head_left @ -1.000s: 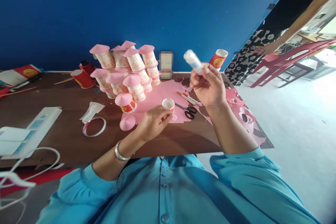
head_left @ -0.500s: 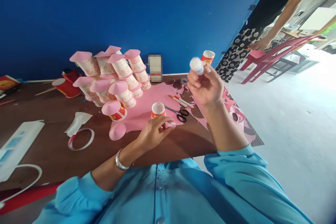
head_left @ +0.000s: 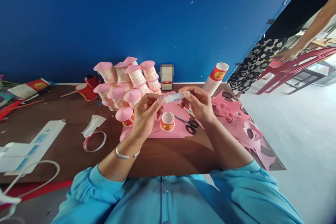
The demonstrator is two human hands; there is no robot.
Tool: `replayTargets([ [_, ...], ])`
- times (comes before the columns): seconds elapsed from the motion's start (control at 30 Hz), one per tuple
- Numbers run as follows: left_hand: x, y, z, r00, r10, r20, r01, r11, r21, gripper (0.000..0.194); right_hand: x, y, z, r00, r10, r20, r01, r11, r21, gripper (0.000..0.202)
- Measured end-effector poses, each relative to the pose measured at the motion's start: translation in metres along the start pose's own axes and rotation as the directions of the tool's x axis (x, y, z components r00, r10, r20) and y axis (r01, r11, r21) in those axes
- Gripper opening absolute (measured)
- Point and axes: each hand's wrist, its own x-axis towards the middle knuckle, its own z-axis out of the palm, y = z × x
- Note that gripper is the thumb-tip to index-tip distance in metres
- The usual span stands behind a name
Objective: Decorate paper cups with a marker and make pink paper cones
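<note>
In front of me, above the table, both hands grip a slim white glue stick (head_left: 176,97) with blue print. My left hand (head_left: 147,112) pinches its left end, where a clear cap seems to sit. The fingers of my right hand (head_left: 201,104) are closed round the other end. Just below stands a small red and white paper cup (head_left: 167,121), upright and open at the top, on pink paper (head_left: 154,133). Black-handled scissors (head_left: 191,126) lie beside the cup. Markers (head_left: 189,112) are partly hidden behind my right hand.
Several cups with pink cone roofs (head_left: 118,96) are stacked left of centre. A phone (head_left: 167,78) leans on the blue wall. A tall stack of cups (head_left: 215,78) and pink scraps (head_left: 231,112) lie rightward. Another person's hand (head_left: 288,54) is near a red chair (head_left: 309,61).
My right hand has come down and left with the glue stick, and my left hand has risen to meet it. Both hands now hold it. The view has shifted left.
</note>
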Motion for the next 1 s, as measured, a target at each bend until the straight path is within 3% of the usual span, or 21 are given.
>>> replayTargets([
  [0.13, -0.001, -0.005, -0.002, 1.000, -0.013, -0.022, 0.013, 1.000, -0.007, 0.035, -0.004, 0.000, -0.002, 0.997, -0.070, 0.016, 0.071, 0.979, -0.192, 0.027],
  [0.23, -0.001, -0.010, -0.006, 0.999, 0.020, -0.043, -0.019, 1.000, 0.015, 0.033, -0.011, -0.004, -0.001, 0.983, -0.166, 0.076, 0.183, 0.897, -0.403, 0.023],
  [0.33, 0.000, -0.015, -0.012, 0.998, 0.056, -0.043, -0.053, 0.997, 0.054, 0.032, -0.017, -0.005, 0.004, 0.970, -0.224, 0.095, 0.242, 0.841, -0.484, 0.022],
  [0.53, 0.015, -0.016, -0.020, 0.994, 0.083, 0.076, -0.097, 0.973, 0.208, 0.037, -0.001, 0.002, 0.001, 0.995, -0.007, 0.100, 0.029, 0.976, -0.217, 0.040],
  [0.63, 0.021, -0.017, -0.027, 0.990, 0.104, 0.095, -0.130, 0.936, 0.327, 0.056, 0.025, 0.010, -0.024, 0.998, 0.049, 0.027, -0.042, 0.976, -0.212, 0.046],
  [0.73, 0.017, -0.026, -0.042, 0.989, 0.126, 0.081, -0.149, 0.878, 0.455, 0.058, 0.047, 0.028, -0.062, 0.997, 0.082, -0.001, -0.080, 0.964, -0.254, 0.047],
  [0.87, 0.002, -0.052, -0.070, 0.982, 0.004, 0.191, -0.106, 0.845, 0.524, 0.065, 0.051, 0.065, -0.098, 0.948, 0.315, -0.047, -0.314, 0.901, -0.300, 0.044],
  [1.0, -0.007, -0.076, -0.087, 0.959, -0.142, 0.247, -0.026, 0.820, 0.572, 0.079, 0.040, 0.100, -0.099, 0.935, 0.347, -0.072, -0.354, 0.896, -0.269, 0.054],
])
